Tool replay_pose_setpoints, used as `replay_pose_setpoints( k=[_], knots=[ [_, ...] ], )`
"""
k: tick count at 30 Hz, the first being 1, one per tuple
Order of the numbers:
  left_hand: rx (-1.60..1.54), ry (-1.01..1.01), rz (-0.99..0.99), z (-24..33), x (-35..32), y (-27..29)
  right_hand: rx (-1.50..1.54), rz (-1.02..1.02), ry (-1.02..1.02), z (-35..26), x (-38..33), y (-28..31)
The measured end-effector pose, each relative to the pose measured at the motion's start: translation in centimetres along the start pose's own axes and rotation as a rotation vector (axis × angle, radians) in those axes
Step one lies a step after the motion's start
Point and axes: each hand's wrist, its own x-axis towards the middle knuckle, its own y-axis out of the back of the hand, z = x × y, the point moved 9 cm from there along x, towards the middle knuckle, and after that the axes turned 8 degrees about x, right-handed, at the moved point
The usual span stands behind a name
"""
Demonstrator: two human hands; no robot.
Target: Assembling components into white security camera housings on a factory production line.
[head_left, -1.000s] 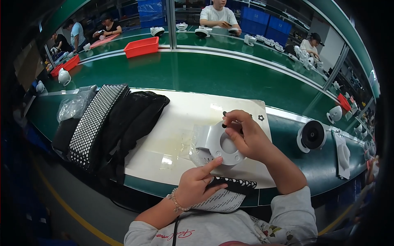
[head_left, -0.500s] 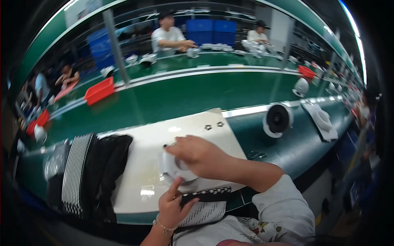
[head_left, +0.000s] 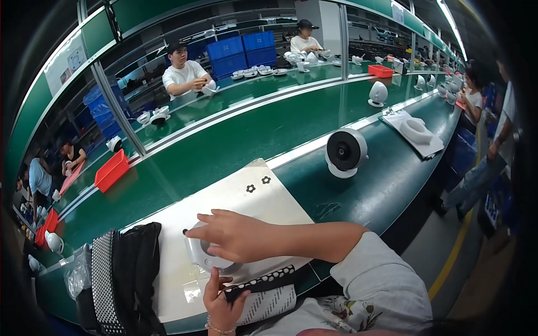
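A round white housing (head_left: pixel 204 259) lies on a white mat (head_left: pixel 235 196) in front of me. My right hand (head_left: pixel 235 235) rests across the top of it, fingers spread and pointing left, pressing on it. My left hand (head_left: pixel 224 294) is at the near edge of the mat, thumb up against the housing's lower rim, its fingers closed on a black strip with white dots (head_left: pixel 263 278). A small dark part (head_left: pixel 185 231) shows just beyond my right fingertips. Two small black flower-shaped pieces (head_left: pixel 258 184) lie farther back on the mat.
A black and white dotted bag (head_left: pixel 120 274) lies left of the mat. A round white fan-like unit (head_left: pixel 346 152) stands on the green bench at right, with a white tray (head_left: pixel 414 131) beyond. Red bins (head_left: pixel 111 170) and other seated workers are across the belt; people stand at far right.
My view has swung to the right along the bench. My right hand has lowered flatter over the white housing, and my left hand has slid in closer under it.
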Motion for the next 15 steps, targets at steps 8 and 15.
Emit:
replay_pose_setpoints(
  k=[8, 15],
  knots=[
    [-0.061, 0.133, 0.027, -0.7, -0.5, 0.1, -0.03, 0.005, 0.006, -0.3, -0.3, 0.2],
    [-0.007, 0.019, -0.017, 0.6, 0.3, 0.0, -0.008, -0.034, -0.033, -0.1, -0.3, -0.3]
  ],
)
